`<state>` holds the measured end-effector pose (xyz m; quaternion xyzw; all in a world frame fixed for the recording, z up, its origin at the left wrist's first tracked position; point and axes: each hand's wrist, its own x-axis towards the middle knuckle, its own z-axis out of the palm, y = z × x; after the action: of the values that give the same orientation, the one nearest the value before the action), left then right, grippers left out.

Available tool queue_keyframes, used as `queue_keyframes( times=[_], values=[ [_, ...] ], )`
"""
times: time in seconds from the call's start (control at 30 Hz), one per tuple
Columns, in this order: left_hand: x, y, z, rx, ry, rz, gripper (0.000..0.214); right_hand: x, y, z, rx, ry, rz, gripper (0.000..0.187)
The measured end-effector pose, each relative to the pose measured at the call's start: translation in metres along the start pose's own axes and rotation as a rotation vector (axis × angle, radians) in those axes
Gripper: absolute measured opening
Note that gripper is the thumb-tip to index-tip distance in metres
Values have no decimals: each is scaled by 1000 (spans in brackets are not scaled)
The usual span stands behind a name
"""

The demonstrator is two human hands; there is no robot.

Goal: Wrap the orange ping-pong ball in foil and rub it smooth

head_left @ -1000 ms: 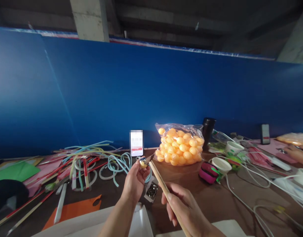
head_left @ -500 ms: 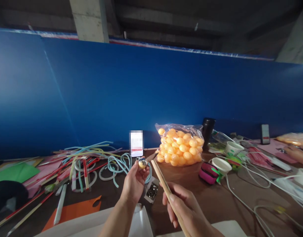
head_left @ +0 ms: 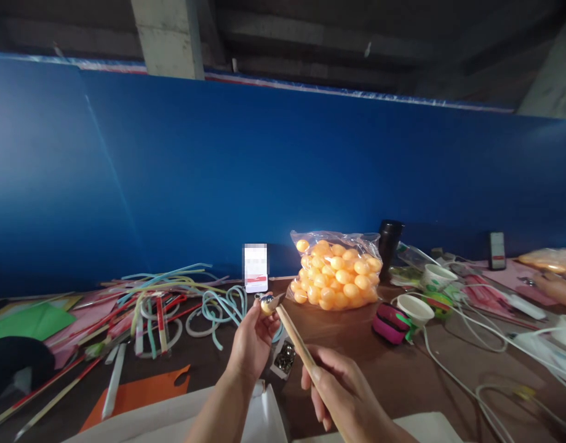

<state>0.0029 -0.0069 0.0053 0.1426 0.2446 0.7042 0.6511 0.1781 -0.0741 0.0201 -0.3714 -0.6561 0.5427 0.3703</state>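
Note:
My left hand [head_left: 251, 341] is raised over the table and pinches a small round shiny thumbtack [head_left: 266, 303] between its fingertips. My right hand [head_left: 342, 394] grips a thin wooden stick [head_left: 296, 339] that slants up to the left. The stick's upper tip sits right beside the thumbtack, touching or nearly touching it. Just below the hands lies a small clear box of tacks [head_left: 284, 359] on the brown table [head_left: 357, 357].
A clear bag of orange balls [head_left: 336, 271] stands behind the hands, a dark cup [head_left: 389, 245] beside it. Coloured tubes and straws [head_left: 172, 301] sprawl at left. Paper cups [head_left: 414, 307], a pink pouch [head_left: 390, 322], white cables and another person's hand [head_left: 557, 288] are at right. White sheets lie near me.
The stick's tip has swung left and now meets the thumbtack; half a second ago a small gap lay between them. My left hand has hardly moved.

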Motion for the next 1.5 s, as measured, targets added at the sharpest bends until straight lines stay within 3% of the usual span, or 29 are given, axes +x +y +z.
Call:
queue_keyframes(
  times=[0.83, 1.5],
  values=[
    [1, -1, 3, 36, 77, 18, 10, 1, -5, 2, 50, 79, 26, 37],
    [0, -3, 1, 60, 60, 39, 8, 1, -4, 3, 176, 110, -12, 35]
  ],
)
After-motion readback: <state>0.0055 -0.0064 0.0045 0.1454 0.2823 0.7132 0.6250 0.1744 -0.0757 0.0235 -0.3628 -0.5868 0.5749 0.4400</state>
